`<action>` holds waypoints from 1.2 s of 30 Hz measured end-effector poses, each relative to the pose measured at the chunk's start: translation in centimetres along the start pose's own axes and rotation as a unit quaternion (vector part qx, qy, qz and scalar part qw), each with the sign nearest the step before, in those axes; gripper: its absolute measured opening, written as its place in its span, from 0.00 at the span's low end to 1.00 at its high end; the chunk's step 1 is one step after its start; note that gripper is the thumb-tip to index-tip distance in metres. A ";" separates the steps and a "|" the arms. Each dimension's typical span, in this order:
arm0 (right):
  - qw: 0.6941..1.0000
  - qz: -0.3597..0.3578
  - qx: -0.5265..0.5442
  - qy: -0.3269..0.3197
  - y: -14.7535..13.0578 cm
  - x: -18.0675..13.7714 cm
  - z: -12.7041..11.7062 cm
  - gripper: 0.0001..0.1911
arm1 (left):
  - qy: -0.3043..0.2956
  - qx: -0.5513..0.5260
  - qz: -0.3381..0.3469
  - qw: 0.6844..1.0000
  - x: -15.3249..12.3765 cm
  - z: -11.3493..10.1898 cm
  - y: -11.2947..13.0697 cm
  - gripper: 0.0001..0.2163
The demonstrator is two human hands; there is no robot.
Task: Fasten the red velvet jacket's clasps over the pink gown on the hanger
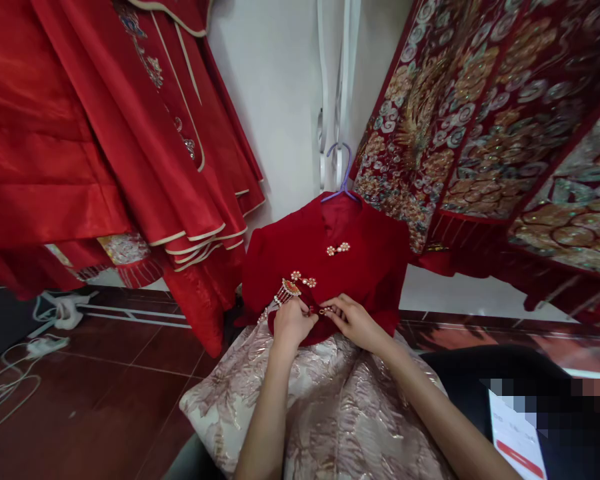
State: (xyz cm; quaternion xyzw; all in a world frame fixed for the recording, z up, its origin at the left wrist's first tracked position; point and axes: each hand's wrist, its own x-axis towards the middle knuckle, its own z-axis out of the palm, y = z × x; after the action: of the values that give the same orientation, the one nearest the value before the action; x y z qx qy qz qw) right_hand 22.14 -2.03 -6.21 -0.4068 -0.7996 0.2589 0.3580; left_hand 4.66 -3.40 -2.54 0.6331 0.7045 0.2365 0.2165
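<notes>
A red jacket on a hanger is being fastened at its front, just below the centre of the frame.

The left hand [291,325] is closed on the jacket's edge beside a tasselled ornament [286,291], and the right hand [354,322] is pinched with its fingertips on a small pearl clasp [324,311]. The red jacket [325,267] is hung from a purple hanger [341,180] over a pale brocade skirt [330,407]. Red robes [105,133] are seen at upper left, embroidered garments [505,113] at upper right.
</notes>
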 end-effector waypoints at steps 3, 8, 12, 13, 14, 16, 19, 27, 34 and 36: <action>0.999 -0.006 0.027 0.016 -0.4 0.1 -0.1 0.11 | 0.011 -0.030 0.012 0.999 -0.1 -0.4 0.2 0.05; 0.995 -0.013 0.096 0.035 -2.0 0.1 -0.4 0.12 | -0.011 -0.083 0.053 0.995 -0.5 -0.8 0.1 0.05; 0.992 0.001 0.118 0.036 -2.0 0.1 -0.5 0.13 | -0.073 -0.152 0.046 0.985 -0.1 -0.5 -0.4 0.07; 0.993 0.005 0.116 0.032 -1.8 0.1 -0.5 0.12 | -0.086 -0.170 0.040 0.981 0.1 -0.4 -0.5 0.07; 0.993 0.008 0.113 0.024 -1.6 0.1 -0.6 0.12 | -0.095 -0.185 0.036 0.978 0.2 -0.4 -0.6 0.07; 0.994 0.009 0.105 0.005 -1.2 0.1 -0.6 0.12 | -0.100 -0.204 0.033 0.973 0.4 -0.4 -0.7 0.06; 0.995 0.006 0.098 0.001 -1.1 0.1 -0.6 0.11 | -0.090 -0.219 0.034 0.971 0.6 -0.4 -0.8 0.05; 0.996 -0.008 0.082 0.021 -1.5 0.1 -0.5 0.10 | -0.102 -0.308 0.027 0.945 0.7 0.0 -0.9 0.09; 0.996 -0.013 0.079 0.036 -1.3 0.0 0.0 0.08 | -0.102 -0.308 0.030 0.946 0.8 -0.1 -0.8 0.09; 0.996 -0.016 0.076 0.040 -1.3 0.0 0.2 0.08 | -0.103 -0.312 0.027 0.944 0.8 -0.1 -0.8 0.09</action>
State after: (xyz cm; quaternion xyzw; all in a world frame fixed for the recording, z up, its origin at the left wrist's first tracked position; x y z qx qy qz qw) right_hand 21.41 -2.70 -5.39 -0.3758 -0.7691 0.2968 0.4233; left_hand 3.89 -2.67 -3.00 0.5733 0.5518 0.3837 0.4686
